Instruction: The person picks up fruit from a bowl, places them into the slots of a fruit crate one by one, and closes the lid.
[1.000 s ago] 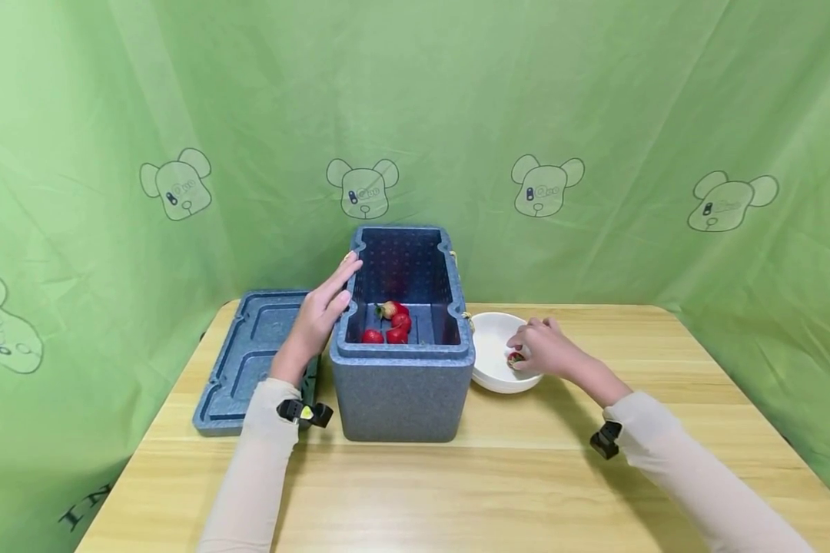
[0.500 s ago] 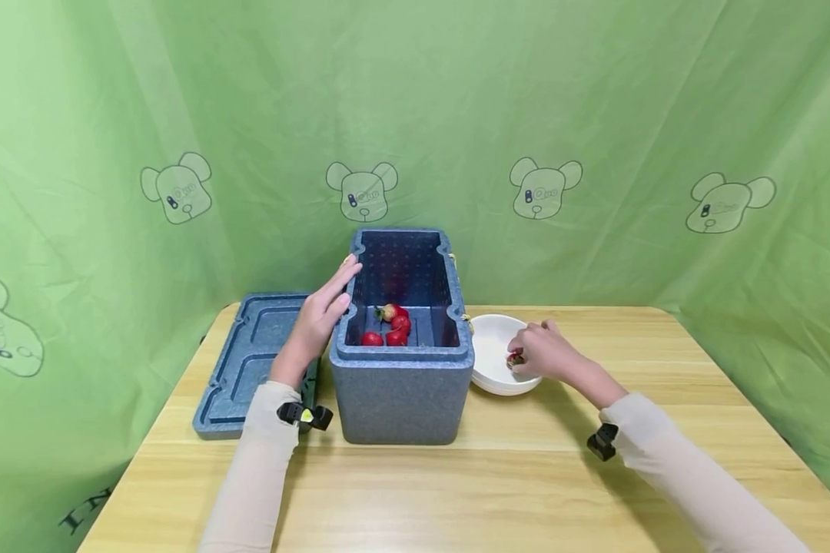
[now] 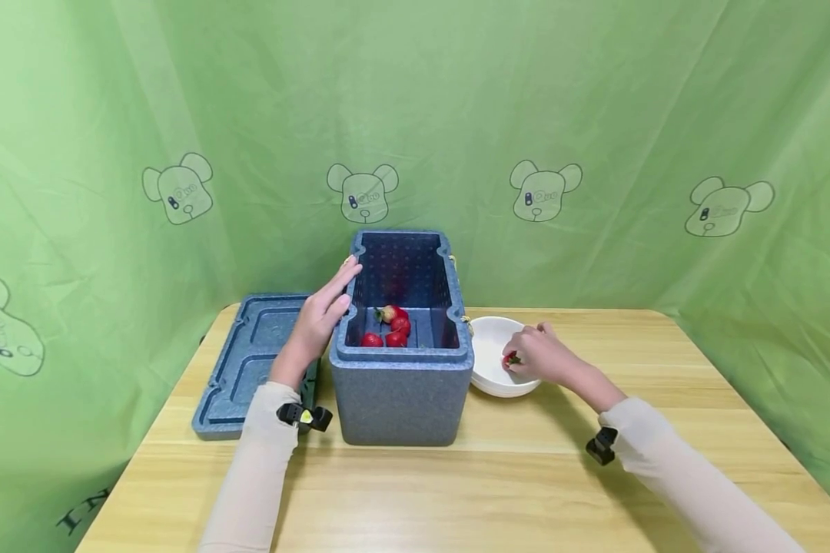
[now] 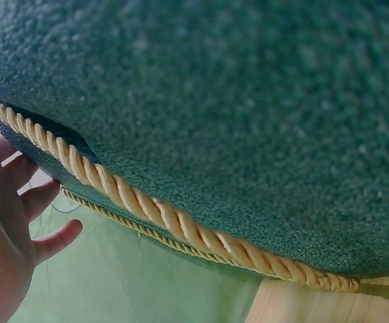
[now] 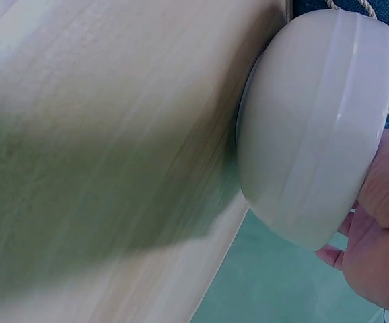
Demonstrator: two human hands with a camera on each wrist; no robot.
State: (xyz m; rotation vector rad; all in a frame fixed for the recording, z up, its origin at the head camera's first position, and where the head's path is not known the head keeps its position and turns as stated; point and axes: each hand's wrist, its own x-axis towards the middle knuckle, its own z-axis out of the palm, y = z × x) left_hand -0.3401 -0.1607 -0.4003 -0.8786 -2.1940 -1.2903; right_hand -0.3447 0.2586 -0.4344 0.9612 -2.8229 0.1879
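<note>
My left hand rests against the left rim of a blue-grey foam box, its fingers straight. In the left wrist view that hand lies by the box wall, past a twisted gold cord. Inside the box lie several red strawberries near the front. My right hand reaches over the edge of a white bowl and pinches a strawberry with green leaves low inside it. From the right wrist, the bowl's outer wall hides the fingertips and the berry.
A blue-grey lid lies on the wooden table left of the box, partly under my left forearm. The bowl stands close against the box's right side. Green cloth with printed bear heads hangs behind the table.
My right hand and the strawberry have shifted slightly left within the bowl, and more of the berry's leaves show. My left hand stays at the box rim.
</note>
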